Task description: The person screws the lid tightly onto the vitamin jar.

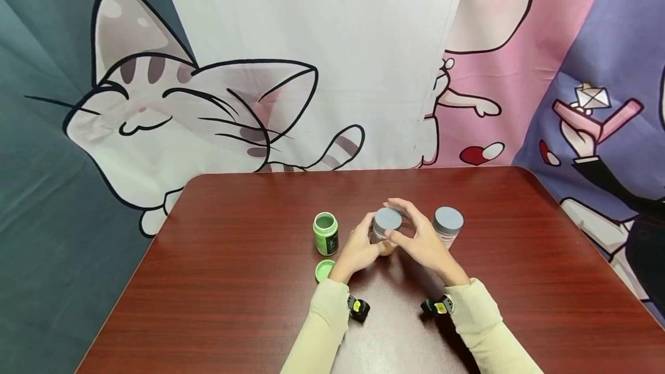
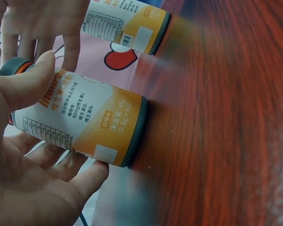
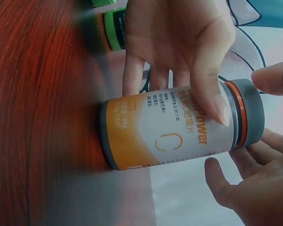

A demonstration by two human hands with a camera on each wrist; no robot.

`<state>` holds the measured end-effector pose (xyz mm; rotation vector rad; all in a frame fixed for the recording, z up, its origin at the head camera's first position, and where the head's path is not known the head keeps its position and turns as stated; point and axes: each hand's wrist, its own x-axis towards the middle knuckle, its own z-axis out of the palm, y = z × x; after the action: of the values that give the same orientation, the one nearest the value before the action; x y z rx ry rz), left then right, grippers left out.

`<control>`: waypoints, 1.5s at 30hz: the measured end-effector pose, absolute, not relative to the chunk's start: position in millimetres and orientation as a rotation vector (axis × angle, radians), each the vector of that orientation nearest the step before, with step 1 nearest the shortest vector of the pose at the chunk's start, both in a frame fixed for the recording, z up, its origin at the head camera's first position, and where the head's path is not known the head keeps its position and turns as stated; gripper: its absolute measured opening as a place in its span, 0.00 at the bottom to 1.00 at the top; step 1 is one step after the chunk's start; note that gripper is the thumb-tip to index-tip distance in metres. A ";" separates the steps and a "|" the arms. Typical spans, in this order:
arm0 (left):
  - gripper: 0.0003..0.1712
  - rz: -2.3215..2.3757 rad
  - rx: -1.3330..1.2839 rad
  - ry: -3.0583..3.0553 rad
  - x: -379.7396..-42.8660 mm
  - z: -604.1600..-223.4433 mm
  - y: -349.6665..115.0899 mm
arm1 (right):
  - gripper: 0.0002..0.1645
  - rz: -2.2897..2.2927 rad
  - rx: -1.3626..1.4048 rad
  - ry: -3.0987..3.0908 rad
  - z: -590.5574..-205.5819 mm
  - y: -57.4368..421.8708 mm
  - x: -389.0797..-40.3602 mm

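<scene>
A white and orange vitamin C bottle (image 2: 80, 108) with a grey cap (image 3: 252, 113) is between the two hands, its base down near the wooden table. My left hand (image 1: 359, 247) grips its body, thumb across the label and fingers round the far side. Around the cap curls my right hand (image 1: 423, 241), with the thumb at one edge and fingers at the opposite side. An orange ring shows just under the cap. To the right stands a second matching bottle (image 1: 448, 227). At left, an uncapped green bottle (image 1: 326, 234) stands behind its green lid (image 1: 324, 270), which lies on the table.
The reddish-brown wooden table (image 1: 218, 305) reaches back to a wall of cartoon-printed cloth (image 1: 332, 45). Each wrist wears a small black camera, one on the left (image 1: 358, 309) and one on the right (image 1: 435, 306).
</scene>
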<state>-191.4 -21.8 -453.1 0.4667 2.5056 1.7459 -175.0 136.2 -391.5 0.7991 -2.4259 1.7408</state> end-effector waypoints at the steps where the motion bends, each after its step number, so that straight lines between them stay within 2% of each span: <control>1: 0.33 1.754 0.467 2.499 -191.5 -453.0 -21.9 | 0.35 1.746 0.792 -2.430 -391.1 136.7 -175.3; 14: 0.33 1.776 0.468 2.484 -191.9 -452.5 -22.8 | 0.30 1.683 0.674 -2.444 -393.1 137.2 -176.6; 21: 0.32 1.764 0.467 2.495 -191.7 -454.2 -22.7 | 0.33 1.537 0.586 -2.472 -417.1 139.0 -187.9; 27: 0.32 1.757 0.466 2.496 -192.2 -455.0 -22.1 | 0.34 1.473 0.564 -2.470 -422.6 138.1 -190.2; 36: 0.32 1.751 0.470 2.498 -191.2 -454.2 -21.8 | 0.42 1.523 0.632 -2.458 -422.2 138.6 -188.3; 45: 0.31 1.757 0.474 2.496 -191.4 -452.9 -21.9 | 0.40 1.596 0.696 -2.446 -417.5 137.3 -186.5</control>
<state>-191.4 -21.9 -452.9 0.4739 2.4959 1.7571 -186.5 137.3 -417.5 0.6964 -2.4462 1.5965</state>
